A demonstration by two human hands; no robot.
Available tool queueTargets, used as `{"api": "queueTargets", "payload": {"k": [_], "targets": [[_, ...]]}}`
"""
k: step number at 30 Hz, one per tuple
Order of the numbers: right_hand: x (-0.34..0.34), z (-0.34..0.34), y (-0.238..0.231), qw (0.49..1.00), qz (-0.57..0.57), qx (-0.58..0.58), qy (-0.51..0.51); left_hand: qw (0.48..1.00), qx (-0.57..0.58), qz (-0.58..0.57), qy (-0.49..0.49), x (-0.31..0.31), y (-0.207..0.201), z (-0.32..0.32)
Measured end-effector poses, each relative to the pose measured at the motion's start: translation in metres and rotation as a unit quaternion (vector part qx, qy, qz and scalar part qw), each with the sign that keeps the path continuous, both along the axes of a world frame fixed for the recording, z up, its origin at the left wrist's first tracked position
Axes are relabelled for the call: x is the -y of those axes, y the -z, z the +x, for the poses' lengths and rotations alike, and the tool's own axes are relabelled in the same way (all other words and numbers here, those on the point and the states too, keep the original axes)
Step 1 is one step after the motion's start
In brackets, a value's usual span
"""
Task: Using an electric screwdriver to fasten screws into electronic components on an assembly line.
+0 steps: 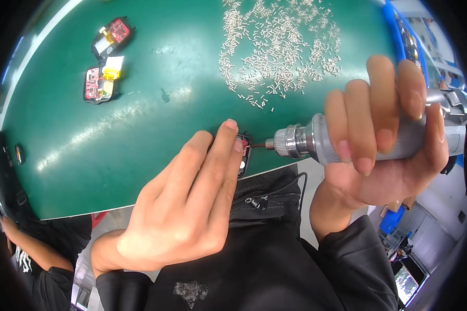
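Note:
My right hand (384,135) is wrapped round a grey electric screwdriver (324,140) with a ribbed metal collar. Its thin bit points left and meets the edge of a small black device housing (246,155) with a red circuit board, near the table's front edge. My left hand (187,197) holds that housing, its fingers lying across the top and covering most of it. Past the hands, a large spread of small silver screws (280,46) lies loose on the green table (155,129).
Toward the far left lie two more open black housings, one farther (111,37) and one nearer (99,84), with red boards and yellow tape. A blue-edged bin (399,31) stands at the far right. Another person's arm (36,249) shows at the lower left.

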State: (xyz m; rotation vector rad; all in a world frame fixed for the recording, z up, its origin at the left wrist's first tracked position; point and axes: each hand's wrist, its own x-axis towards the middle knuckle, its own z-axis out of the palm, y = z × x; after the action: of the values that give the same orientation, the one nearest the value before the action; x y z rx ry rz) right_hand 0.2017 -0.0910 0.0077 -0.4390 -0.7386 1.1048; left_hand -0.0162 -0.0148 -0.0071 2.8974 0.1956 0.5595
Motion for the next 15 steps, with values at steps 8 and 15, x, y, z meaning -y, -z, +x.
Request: {"api": "queueTargets", "payload": {"k": [8,15], "targets": [[-0.003,-0.002,-0.002,0.996,-0.039,0.074,-0.015,1.0,0.031,0.002,-0.001,0.002,0.005,0.007],[-0.01,-0.016,-0.017,0.983,-0.069,0.172,-0.011,0.998,0.053,-0.002,0.013,-0.002,0.006,0.007]]}}
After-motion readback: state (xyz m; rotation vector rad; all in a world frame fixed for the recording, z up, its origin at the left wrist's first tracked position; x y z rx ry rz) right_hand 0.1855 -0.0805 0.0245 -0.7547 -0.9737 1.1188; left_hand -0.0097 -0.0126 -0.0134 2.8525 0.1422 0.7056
